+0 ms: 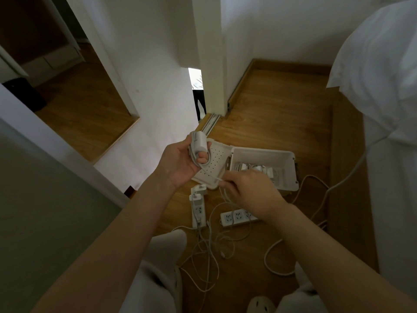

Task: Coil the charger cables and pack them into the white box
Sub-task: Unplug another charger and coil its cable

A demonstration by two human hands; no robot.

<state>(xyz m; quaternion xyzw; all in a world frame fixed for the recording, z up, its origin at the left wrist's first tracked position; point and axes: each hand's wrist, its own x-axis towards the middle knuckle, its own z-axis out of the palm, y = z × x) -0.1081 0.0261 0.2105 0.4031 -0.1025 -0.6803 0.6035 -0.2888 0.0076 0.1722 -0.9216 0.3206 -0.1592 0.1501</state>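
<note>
L hand (180,160) grips white charger (198,143), fingers curled round it w/ cable (208,171) looped over them. R hand (250,192) pinches the cable's free end. White box (286,175) open on wood floor (282,114) just behind hands, coiled chargers inside, lid (214,159) flipped left. Power strips (234,218) + loose cords below.

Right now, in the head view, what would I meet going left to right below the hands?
Power strip with an adapter plugged in → second power strip → thick white cable loop → white bedding at the right edge.
</note>
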